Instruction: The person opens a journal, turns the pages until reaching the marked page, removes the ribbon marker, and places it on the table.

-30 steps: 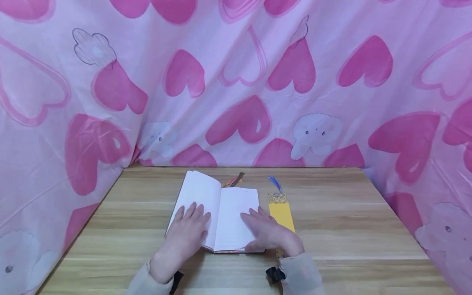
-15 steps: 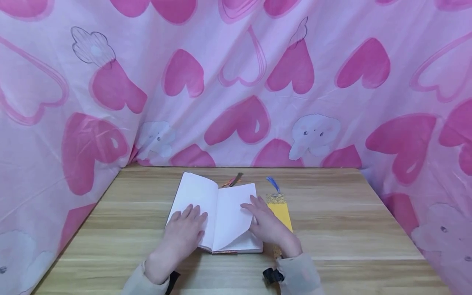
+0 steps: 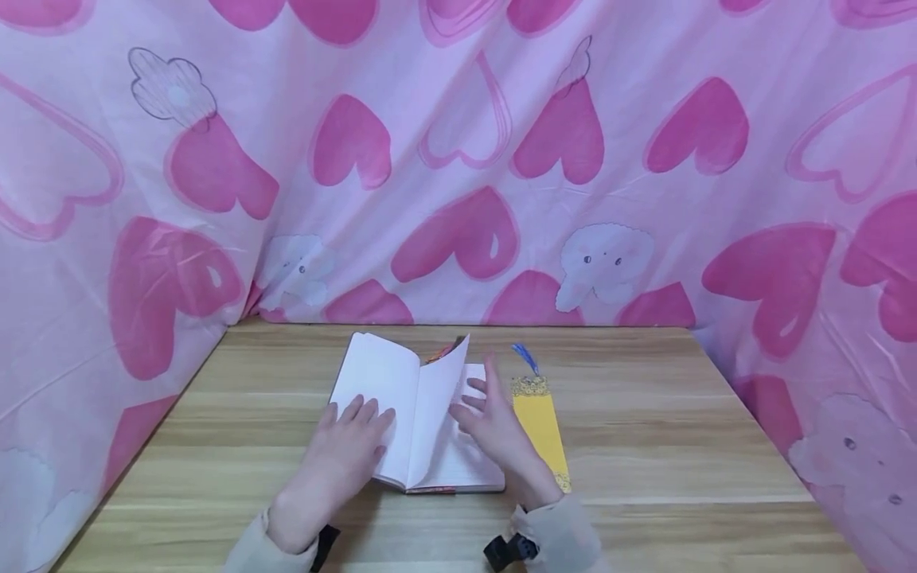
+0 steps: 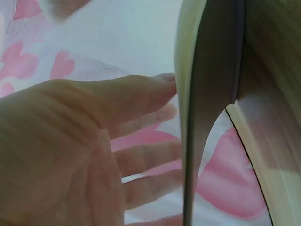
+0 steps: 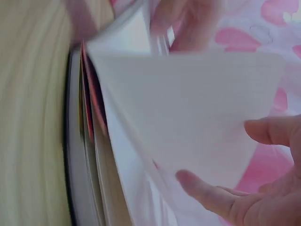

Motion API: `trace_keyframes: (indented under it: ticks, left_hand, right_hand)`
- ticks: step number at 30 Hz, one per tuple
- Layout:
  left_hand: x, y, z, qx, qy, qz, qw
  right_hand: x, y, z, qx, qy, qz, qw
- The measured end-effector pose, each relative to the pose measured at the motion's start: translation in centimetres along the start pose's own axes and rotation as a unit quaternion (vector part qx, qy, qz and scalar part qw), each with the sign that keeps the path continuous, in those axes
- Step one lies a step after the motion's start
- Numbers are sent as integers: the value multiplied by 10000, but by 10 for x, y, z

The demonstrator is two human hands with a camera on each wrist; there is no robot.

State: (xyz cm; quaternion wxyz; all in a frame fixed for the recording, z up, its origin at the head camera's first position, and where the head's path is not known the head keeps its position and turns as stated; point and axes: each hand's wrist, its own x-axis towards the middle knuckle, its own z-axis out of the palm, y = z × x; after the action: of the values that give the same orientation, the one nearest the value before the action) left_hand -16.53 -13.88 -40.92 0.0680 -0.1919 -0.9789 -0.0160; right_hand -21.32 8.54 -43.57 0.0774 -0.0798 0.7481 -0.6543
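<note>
A notebook (image 3: 380, 370) lies spread on the table with white pages facing up. My left hand (image 3: 347, 450) rests on its left page, fingers extended; in the left wrist view the thumb (image 4: 136, 94) lies near the book's edge. One right-hand page (image 3: 438, 406) stands partly raised, curving toward the left. Beside its raised edge is my right hand (image 3: 497, 430), fingers spread. The right wrist view shows the thumb and a finger on the same side of this page, not pinching it. Red and dark inserts (image 5: 96, 99) show between lower pages.
A yellow bookmark (image 3: 539, 430) with a blue tassel (image 3: 525, 358) lies right of the notebook. Orange and dark tassels (image 3: 440, 352) stick out past its top edge. A pink heart-patterned cloth (image 3: 458, 159) hangs behind and around the wooden table (image 3: 645, 446).
The right-hand page has gone from flat to raised and leans left. My right hand lifted with it and shifted left, uncovering more of the yellow bookmark. My left hand stays on the left page.
</note>
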Motion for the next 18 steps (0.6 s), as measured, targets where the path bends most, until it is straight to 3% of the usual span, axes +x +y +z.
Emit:
trace_keyframes:
  ticks: [3, 7, 13, 18]
  left_hand:
    - [0, -1, 1, 62, 273, 126, 9995]
    - [1, -4, 0, 24, 710, 245, 9972]
    - [1, -7, -5, -27, 1300, 448, 9905]
    - [3, -14, -10, -168, 1450, 837, 9857]
  right_hand:
    - [-3, -5, 14, 842, -148, 176, 9962]
    - [-8, -8, 31, 1213, -266, 174, 9921]
    - [-13, -6, 47, 616, -435, 5, 9972]
    - [-17, -3, 54, -330, -478, -399, 9975]
